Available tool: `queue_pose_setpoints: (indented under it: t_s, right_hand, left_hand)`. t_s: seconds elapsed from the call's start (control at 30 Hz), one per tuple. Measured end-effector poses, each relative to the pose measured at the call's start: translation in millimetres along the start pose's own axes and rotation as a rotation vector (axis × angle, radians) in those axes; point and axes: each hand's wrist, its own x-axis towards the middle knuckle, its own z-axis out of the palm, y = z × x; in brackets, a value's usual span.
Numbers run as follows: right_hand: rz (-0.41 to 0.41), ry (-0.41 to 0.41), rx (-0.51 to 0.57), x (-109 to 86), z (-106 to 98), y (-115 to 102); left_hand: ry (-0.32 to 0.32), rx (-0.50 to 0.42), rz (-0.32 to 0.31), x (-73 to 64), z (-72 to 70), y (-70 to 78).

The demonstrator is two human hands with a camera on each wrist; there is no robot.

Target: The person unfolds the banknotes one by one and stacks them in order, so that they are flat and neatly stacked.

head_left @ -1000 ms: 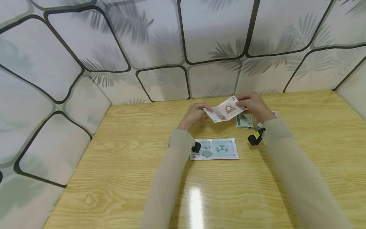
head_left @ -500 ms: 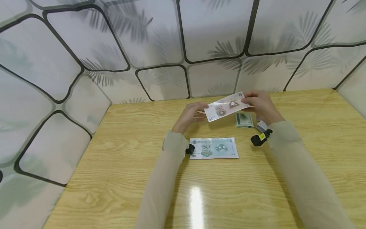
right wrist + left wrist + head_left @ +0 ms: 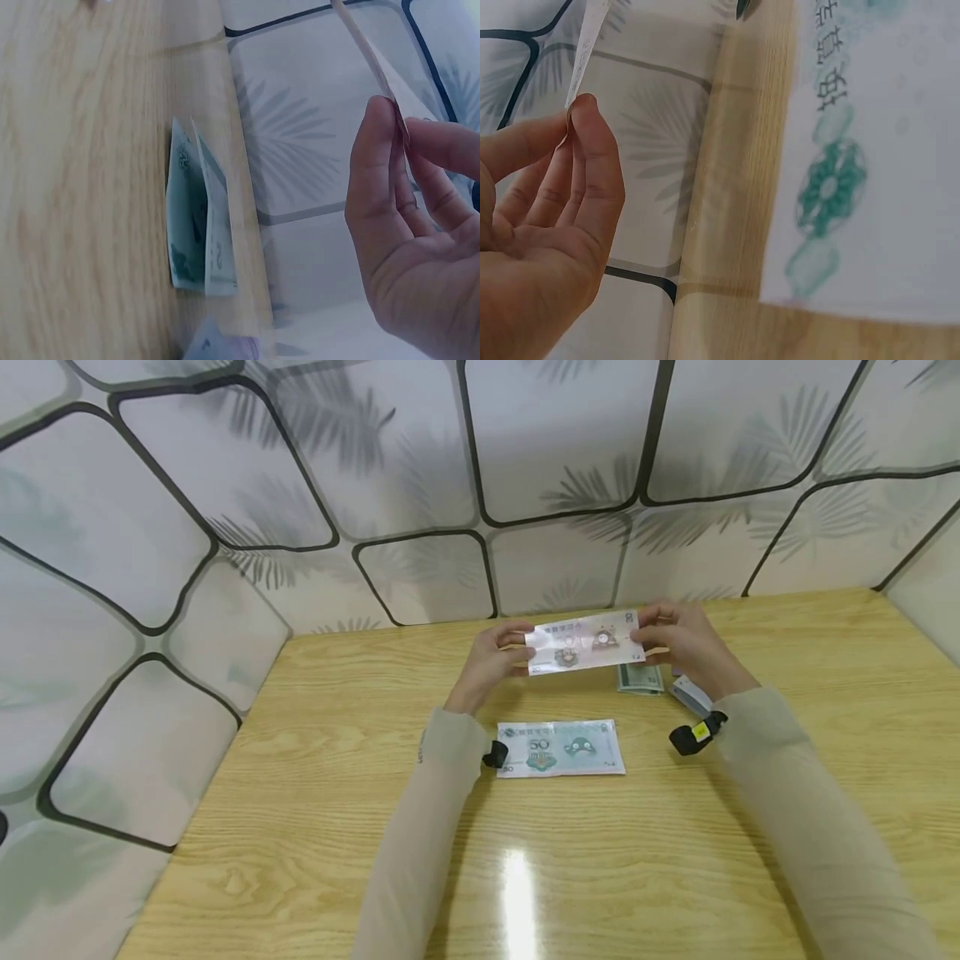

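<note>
Lying nearest us, flat on yellow wood-grain table (image 3: 300, 827): teal-and-white rectangular paper note marked 50 (image 3: 561, 748). Beyond it, our left hand (image 3: 487, 662) and right hand (image 3: 688, 647) hold pale pink rectangular paper note (image 3: 585, 642) above table, thumbs and fingers pinched together on opposite short ends. Past it, folded green paper note (image 3: 640, 679), halves slightly parted; near that, folded white paper (image 3: 691, 696). Farthest: white backdrop, black-lined, fern-printed (image 3: 420, 460).

Pale pink printed banknote (image 3: 585, 643), unfolded, slightly tilted, aloft between left hand (image 3: 490, 662) and right hand (image 3: 692, 648).
</note>
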Motion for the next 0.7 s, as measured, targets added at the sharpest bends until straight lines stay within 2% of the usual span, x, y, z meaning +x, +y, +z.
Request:
queue_pose_setpoints:
  t_s: [0.23,0.37,0.7]
  right_hand:
    - [0.005,-0.071,-0.056,-6.9,-2,-3]
    - [0.027,-0.094,-0.057,-10.1,-1,-6]
    - [0.031,-0.121,-0.041,-18.7,0,-8]
  left_hand:
    - [0.043,-0.008,0.012,-5.8,-2.7,4.2]
    - [0.040,-0.019,0.000,-9.3,-5.7,6.2]
    - [0.023,0.030,-0.027,-18.1,-10.5,6.2]
